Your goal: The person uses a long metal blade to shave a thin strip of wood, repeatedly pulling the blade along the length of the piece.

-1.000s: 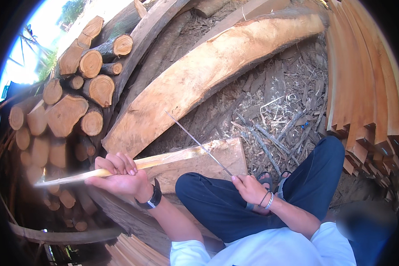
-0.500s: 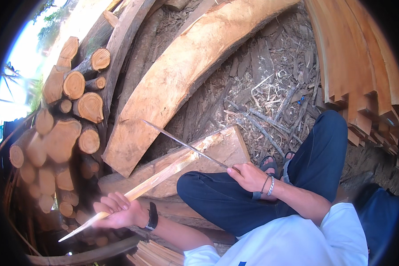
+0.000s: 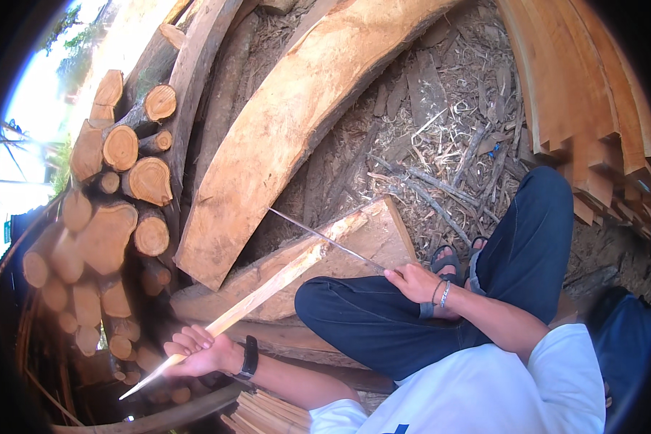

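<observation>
My left hand [image 3: 202, 353] is wrapped round a pale peeled wooden stick [image 3: 267, 291]. One thin pointed end sticks out past the fist at the lower left. The stick's far end, rougher and yellowish, rests over a thick wedge-shaped plank [image 3: 385, 235] in front of my knee. In my right hand [image 3: 416, 282] is a long thin-bladed knife [image 3: 305, 228], its handle hidden by my fingers. The blade slants up and left across the stick near its far end and appears to touch it. The blade's tip lies beyond the stick, close to the edge of a big curved slab.
Stacked cut logs [image 3: 150, 179] fill the left side. The curved slab [image 3: 267, 137] stretches across the upper middle. Sawn boards [image 3: 579, 87] stand at the upper right. Shavings and twigs [image 3: 441, 155] litter the ground, and thin wood strips [image 3: 267, 414] lie at the bottom.
The knife's tip has drawn back to the right, and my right hand has shifted slightly right. My left hand keeps its hold on the stick; the whole view has shifted a little.
</observation>
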### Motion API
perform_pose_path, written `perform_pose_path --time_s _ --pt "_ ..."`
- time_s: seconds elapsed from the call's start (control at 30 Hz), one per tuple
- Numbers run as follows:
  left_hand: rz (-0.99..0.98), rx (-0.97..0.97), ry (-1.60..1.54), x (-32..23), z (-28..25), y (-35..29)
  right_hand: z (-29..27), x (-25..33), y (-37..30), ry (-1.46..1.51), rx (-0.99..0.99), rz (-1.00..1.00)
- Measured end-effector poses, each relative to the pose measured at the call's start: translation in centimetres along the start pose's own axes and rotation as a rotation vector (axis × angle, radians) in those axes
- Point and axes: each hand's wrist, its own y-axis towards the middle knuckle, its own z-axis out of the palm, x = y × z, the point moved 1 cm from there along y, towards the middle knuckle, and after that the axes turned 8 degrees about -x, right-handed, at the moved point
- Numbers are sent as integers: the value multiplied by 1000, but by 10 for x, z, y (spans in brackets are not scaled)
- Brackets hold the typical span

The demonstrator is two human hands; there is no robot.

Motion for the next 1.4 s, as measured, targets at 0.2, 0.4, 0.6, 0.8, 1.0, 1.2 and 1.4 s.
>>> perform_pose_path --time_s 0.2,0.4,0.6,0.8,1.0,1.2,1.4 --pt "-4 -45 -32 4 -20 8 -9 22 0 67 -12 66" --pt "-5 -52 3 3 -9 6 4 4 -2 -34 -1 44" --pt "18 -107 44 0 -4 2 -9 20 -2 2 -17 76" --pt "42 -69 103 0 36 -9 0 13 -11 -9 -22 54" --pt "19 -58 26 1 18 -4 -9 15 -6 55 -4 68" --pt "0 -138 19 4 -7 4 13 -4 -1 27 30 54" --pt "18 -237 22 6 -35 10 14 7 1 49 67 4"
